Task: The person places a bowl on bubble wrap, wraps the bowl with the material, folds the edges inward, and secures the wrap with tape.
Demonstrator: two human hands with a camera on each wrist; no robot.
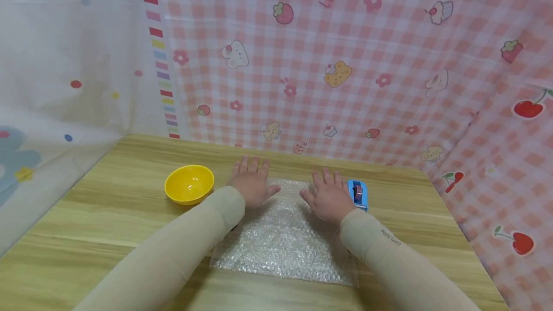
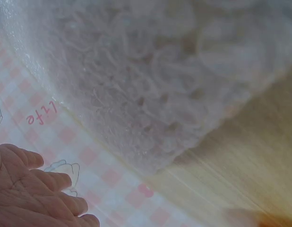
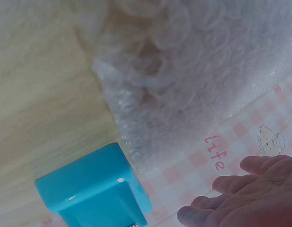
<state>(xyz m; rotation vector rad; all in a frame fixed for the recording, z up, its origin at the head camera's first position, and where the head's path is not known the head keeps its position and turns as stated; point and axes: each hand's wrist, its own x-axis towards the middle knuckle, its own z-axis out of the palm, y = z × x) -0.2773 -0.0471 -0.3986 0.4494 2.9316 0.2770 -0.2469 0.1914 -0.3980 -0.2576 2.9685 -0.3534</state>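
A sheet of clear bubble wrap (image 1: 285,239) lies flat on the table between my forearms. Over its far left corner is my left hand (image 1: 251,184), fingers straight and spread, with the palm side showing in the left wrist view. My right hand (image 1: 330,198) is held the same way over the far right corner, fingers extended and nothing gripped. Whether either palm touches the wrap is hard to tell. Close by the right hand stands a blue tape dispenser (image 1: 357,195) with a small roll in it; its blue body (image 3: 94,179) is large in the right wrist view.
A yellow bowl (image 1: 189,185) sits left of the left hand. The wooden table (image 1: 108,234) meets a pink checked cloth (image 1: 259,85) at the back and right, and a pale curtain (image 1: 65,85) hangs on the left.
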